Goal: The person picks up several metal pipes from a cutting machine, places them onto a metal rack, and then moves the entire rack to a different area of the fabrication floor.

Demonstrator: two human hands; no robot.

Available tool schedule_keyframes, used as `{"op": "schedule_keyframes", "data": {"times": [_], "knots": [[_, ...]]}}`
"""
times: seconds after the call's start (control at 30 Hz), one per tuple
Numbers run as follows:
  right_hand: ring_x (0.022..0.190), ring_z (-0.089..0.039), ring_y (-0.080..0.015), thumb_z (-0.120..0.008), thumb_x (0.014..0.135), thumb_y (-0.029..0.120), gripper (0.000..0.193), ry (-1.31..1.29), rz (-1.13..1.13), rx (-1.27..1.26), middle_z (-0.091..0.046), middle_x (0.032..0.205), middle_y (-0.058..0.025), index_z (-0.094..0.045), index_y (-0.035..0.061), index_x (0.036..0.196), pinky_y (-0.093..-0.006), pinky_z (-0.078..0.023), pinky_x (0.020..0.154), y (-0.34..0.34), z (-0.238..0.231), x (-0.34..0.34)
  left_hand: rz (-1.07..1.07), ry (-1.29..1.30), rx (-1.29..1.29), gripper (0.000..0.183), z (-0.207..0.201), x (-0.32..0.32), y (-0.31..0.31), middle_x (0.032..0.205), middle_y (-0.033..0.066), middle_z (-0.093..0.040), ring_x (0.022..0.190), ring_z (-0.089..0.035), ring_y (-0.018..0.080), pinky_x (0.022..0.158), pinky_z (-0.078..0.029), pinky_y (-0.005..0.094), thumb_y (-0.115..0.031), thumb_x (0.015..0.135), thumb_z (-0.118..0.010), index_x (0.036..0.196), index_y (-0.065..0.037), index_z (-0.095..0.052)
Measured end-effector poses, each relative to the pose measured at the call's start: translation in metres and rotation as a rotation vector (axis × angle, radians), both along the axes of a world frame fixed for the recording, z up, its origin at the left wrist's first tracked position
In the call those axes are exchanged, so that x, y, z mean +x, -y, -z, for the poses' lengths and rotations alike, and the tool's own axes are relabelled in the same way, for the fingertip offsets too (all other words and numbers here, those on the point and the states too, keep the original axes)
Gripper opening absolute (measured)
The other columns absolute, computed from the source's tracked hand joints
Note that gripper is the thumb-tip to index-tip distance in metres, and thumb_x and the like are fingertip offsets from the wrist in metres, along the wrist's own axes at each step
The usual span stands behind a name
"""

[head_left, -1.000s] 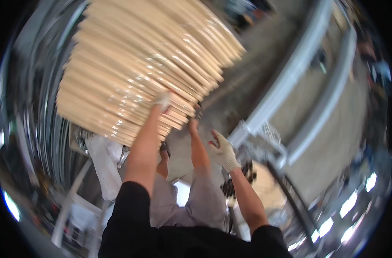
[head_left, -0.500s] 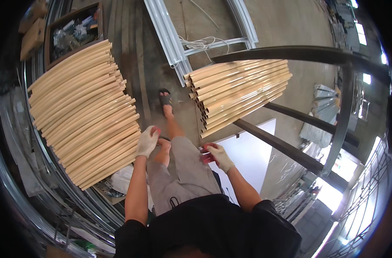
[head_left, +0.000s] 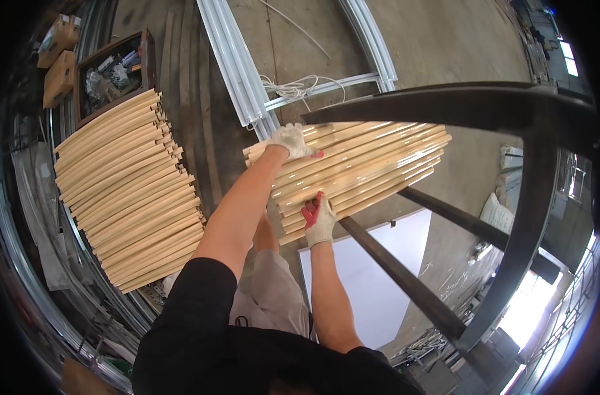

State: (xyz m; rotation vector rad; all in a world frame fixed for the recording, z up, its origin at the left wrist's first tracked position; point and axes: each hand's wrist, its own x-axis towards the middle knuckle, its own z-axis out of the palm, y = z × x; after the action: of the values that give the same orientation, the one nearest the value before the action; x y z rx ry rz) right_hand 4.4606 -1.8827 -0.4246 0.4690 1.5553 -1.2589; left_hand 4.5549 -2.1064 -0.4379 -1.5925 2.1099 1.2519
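A stack of shiny tan tubes (head_left: 372,158) lies to my right of centre, its ends facing left. My left hand (head_left: 291,141), in a pale work glove with red on it, reaches across to the stack's far left part. It lies over the tubes there, thumb spread away from the fingers. At the near side of the same stack is my right hand (head_left: 321,218), gloved alike, with fingers curled against the lower tubes. Whether a tube sits inside that curl is hidden. A second stack of tan tubes (head_left: 132,197) lies at the left, apart from both hands.
A dark metal frame (head_left: 537,178) curves around the right stack, and its bars (head_left: 405,283) run below it. White panel (head_left: 379,270) lies beneath. Silver metal profiles (head_left: 231,62) with a coiled cable (head_left: 300,85) lie ahead. A wooden box (head_left: 115,76) of small parts stands far left.
Both hands have moved from in front of my legs to the right stack, the left one crossing rightward and forward. My view has shifted, and the stack's left ends sit unevenly now.
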Motion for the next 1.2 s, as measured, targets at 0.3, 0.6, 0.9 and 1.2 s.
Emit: {"op": "schedule_keyframes", "data": {"times": [0.3,0.6,0.9,1.2], "knots": [[0.065,-0.050,-0.0106,-0.073,0.094,0.022,0.016,0.036,0.031,0.011,-0.053,0.077,0.0010,-0.063,0.0103,0.098,-0.0262,-0.040,0.056,0.034,-0.006,-0.013,-0.020,0.019,-0.061,0.086,-0.019,-0.014,0.006,0.125,0.0247,-0.066,0.120,-0.064,0.0387,0.102,-0.051,0.0437,-0.059,0.064,-0.089,0.118,0.005,-0.070],[0.091,-0.061,-0.0196,-0.072,0.097,0.040,0.040,0.229,0.063,0.009,-0.062,0.105,-0.0044,-0.063,0.0131,0.125,-0.0369,-0.050,0.077,0.044,-0.009,-0.012,0.029,0.083,0.350,0.074,-0.019,-0.005,0.023,0.114,0.0176,-0.075,0.105,-0.072,0.0307,0.094,-0.054,0.0396,-0.053,0.063,-0.089,0.119,-0.007,-0.075],[0.135,-0.053,-0.0349,-0.067,0.097,0.054,0.072,0.419,0.050,-0.247,-0.053,0.150,-0.0138,-0.046,0.0089,0.149,-0.0588,-0.041,0.113,0.063,-0.011,-0.034,-0.013,-0.110,0.596,0.083,-0.002,-0.007,0.021,0.120,0.0138,-0.072,0.112,-0.067,0.0265,0.098,-0.050,0.0375,-0.053,0.066,-0.089,0.133,-0.010,-0.067],[0.137,-0.049,-0.0385,-0.070,0.088,0.069,0.093,0.578,0.208,-0.181,-0.047,0.155,-0.0152,-0.043,0.0066,0.151,-0.0595,-0.034,0.118,0.084,-0.011,-0.038,0.004,-0.136,0.639,0.083,-0.014,-0.015,0.027,0.128,0.0122,-0.068,0.117,-0.062,0.0247,0.100,-0.048,0.0367,-0.052,0.073,-0.087,0.138,-0.007,-0.063]]}}
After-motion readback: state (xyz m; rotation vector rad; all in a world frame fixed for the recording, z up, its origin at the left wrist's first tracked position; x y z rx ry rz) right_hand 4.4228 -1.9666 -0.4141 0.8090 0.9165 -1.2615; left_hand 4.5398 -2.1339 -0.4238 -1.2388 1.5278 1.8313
